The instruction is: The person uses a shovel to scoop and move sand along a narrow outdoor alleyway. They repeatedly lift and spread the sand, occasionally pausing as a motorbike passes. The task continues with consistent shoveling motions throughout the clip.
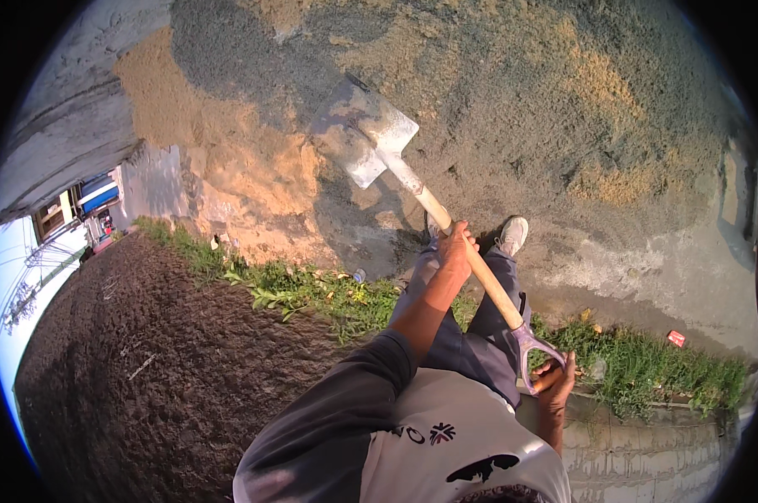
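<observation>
A square-bladed shovel (432,207) with a wooden shaft slants from my body up toward the left. Its pale metal blade (383,130) lies against a spread of grey and tan sand (480,92), with some grey material on the blade's far part. My left hand (457,251) is wrapped round the middle of the shaft. My right hand (555,381) grips the purplish D-shaped handle at the near end, its fingers closed round the crossbar.
My feet, one in a light shoe (513,235), stand at the sand's near edge. Behind them runs a strip of green weeds (312,292) with a small red packet (676,339). Dark rough soil (127,360) lies at left, a concrete wall (52,117) at far left.
</observation>
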Demonstrator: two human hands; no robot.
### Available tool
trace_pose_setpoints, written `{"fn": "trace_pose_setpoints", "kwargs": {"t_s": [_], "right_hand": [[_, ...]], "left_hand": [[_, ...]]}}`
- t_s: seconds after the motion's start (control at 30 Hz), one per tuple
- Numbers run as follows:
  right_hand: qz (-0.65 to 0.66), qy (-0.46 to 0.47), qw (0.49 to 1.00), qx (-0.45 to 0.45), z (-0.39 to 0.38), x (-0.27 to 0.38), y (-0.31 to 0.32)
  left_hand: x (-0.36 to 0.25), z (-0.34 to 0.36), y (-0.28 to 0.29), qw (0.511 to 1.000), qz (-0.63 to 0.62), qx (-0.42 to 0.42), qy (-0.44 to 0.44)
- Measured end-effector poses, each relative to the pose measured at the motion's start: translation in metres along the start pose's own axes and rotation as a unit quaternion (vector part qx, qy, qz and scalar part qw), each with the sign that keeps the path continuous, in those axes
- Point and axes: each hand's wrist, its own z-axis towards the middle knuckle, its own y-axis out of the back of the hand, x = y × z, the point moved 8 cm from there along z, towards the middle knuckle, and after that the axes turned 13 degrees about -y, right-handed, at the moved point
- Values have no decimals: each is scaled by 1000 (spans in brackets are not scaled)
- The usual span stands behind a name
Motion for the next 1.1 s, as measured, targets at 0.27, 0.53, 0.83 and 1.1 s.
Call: {"fn": "trace_pose_setpoints", "kwargs": {"t_s": [0.27, 0.53, 0.83, 1.1], "right_hand": [[-125, -6, 992, -27, -96, -16, -108], [-119, -12, 992, -34, -40, -131, -252], [-144, -2, 988, -55, 85, -185, -312], [-201, 92, 967, -123, 229, -116, -169]], "left_hand": [[119, 32, 142, 970, -46, -85, 225], [86, 189, 189, 947, -75, -60, 308], [65, 340, 212, 954, -15, -51, 294], [153, 366, 191, 974, -87, -32, 206]]}}
